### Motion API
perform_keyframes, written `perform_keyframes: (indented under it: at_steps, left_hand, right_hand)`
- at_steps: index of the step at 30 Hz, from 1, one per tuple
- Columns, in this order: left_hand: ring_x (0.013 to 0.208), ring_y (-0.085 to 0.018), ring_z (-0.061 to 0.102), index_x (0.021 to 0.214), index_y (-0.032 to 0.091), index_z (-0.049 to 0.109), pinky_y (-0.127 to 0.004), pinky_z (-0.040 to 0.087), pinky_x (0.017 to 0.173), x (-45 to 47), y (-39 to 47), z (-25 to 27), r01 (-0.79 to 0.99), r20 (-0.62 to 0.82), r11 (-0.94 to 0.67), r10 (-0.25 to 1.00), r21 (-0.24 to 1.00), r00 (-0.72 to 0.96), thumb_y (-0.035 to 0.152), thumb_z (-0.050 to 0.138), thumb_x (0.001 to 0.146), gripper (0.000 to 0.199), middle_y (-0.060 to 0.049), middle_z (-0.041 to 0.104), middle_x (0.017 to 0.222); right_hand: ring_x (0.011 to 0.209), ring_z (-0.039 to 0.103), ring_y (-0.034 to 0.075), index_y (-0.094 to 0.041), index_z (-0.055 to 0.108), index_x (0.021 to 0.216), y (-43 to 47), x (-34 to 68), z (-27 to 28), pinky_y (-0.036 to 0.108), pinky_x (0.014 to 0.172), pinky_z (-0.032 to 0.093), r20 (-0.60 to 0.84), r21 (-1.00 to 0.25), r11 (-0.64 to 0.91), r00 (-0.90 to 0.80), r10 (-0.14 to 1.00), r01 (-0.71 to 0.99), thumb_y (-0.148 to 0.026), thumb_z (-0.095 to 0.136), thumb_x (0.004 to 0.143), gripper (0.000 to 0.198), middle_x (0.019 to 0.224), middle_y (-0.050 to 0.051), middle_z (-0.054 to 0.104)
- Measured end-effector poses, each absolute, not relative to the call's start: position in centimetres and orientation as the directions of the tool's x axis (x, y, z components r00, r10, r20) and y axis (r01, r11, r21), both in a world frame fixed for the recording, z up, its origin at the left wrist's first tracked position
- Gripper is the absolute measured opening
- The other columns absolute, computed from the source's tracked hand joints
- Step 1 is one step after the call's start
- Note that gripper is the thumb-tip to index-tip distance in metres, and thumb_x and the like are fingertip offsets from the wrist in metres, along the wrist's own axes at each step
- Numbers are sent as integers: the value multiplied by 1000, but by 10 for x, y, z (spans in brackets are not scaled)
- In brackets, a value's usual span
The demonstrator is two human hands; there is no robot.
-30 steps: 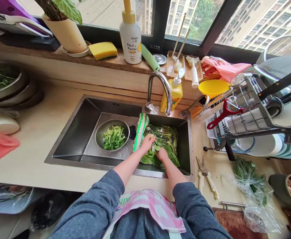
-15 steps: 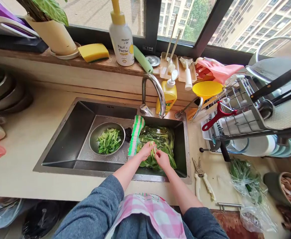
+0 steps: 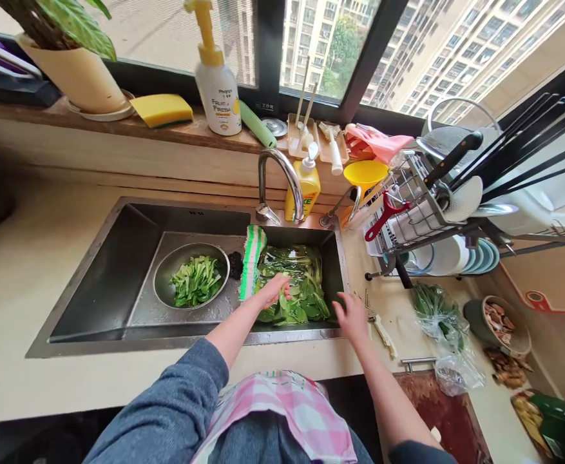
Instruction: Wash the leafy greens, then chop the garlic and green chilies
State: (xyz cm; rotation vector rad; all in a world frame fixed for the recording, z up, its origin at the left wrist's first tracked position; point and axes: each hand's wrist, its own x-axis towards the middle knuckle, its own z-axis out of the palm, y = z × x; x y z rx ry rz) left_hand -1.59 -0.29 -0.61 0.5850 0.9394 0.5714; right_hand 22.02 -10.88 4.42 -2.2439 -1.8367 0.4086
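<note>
My left hand (image 3: 273, 291) is closed around leafy greens, and a pale stem end shows above the fingers. Beneath it, more leafy greens (image 3: 301, 303) lie in water in the right basin of the sink (image 3: 333, 258). My right hand (image 3: 352, 316) is over the basin's right rim with its fingers apart and nothing in them. Just beside it on the counter lie white-handled kitchen shears (image 3: 383, 335), partly hidden by the hand. A metal bowl (image 3: 158, 283) of cut greens (image 3: 198, 281) stands in the left basin.
A green-and-white scrubbing cloth (image 3: 252, 261) hangs over the divider. The faucet (image 3: 289, 164) arches behind, near a yellow soap bottle (image 3: 302, 190). On the right are a dish rack (image 3: 408, 222), bagged greens (image 3: 437, 312) and a reddish-brown board (image 3: 444, 412).
My right hand has left the greens and moved right, toward the shears, opening its fingers. The left hand stays over the basin with its greens. The view has turned somewhat to the right.
</note>
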Motion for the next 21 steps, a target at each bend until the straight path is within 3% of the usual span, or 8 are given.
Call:
perform_keyframes:
  at_steps: [2,4,7,10,14,16,21]
  left_hand:
    - [51,-5,46,87,18,45,-26,47,61,-20,-3,-6,-187,-542,701,668,688,510,44,58,76,31,5,49,66]
    - [53,-5,48,89,17,48,-26,47,64,-22,-3,-7,-168,-511,672,681,722,525,46,58,75,34,4,51,69]
    - [55,-5,51,88,14,52,-26,45,66,-23,-4,-7,-141,-462,629,687,765,560,49,60,72,39,2,53,75]
    - [53,-5,49,90,14,53,-26,45,65,-21,-6,-2,-143,-424,612,679,778,600,51,59,72,41,2,53,72]
    - [48,-4,42,93,17,48,-25,45,58,-18,-10,10,-156,-390,629,637,762,665,49,57,76,37,5,50,66]
    - [47,-4,41,91,17,47,-23,44,55,-17,-13,16,-145,-377,634,611,760,696,48,56,76,36,5,49,65]
    - [47,-3,38,79,16,46,-23,43,53,-17,-16,25,-123,-362,626,588,770,723,50,57,74,35,5,48,63]
  right_hand:
    - [110,48,32,-12,45,124,-134,253,46,43,89,36,-86,-142,-426,418,904,893,-55,50,74,66,118,21,51]
    - [109,48,38,-6,35,131,-158,276,45,46,86,38,-241,28,-590,579,779,807,-62,58,62,92,118,26,49]
    - [107,51,35,-4,27,135,-180,286,41,44,86,38,-363,104,-607,598,714,788,-56,58,64,93,116,26,49]
    - [106,51,32,-4,32,132,-180,272,43,41,89,37,-325,-4,-582,549,770,813,-38,49,72,71,112,22,52]
    - [105,52,24,-14,42,127,-158,231,59,35,89,39,-350,-447,-439,299,888,779,-28,41,73,56,114,13,55]
    - [101,53,22,-18,46,124,-146,209,69,33,88,40,-395,-590,-368,141,908,718,-28,42,71,54,111,9,57]
    - [92,55,21,-17,50,123,-122,173,85,31,82,41,-480,-620,-346,8,877,704,-29,46,68,56,101,7,59]
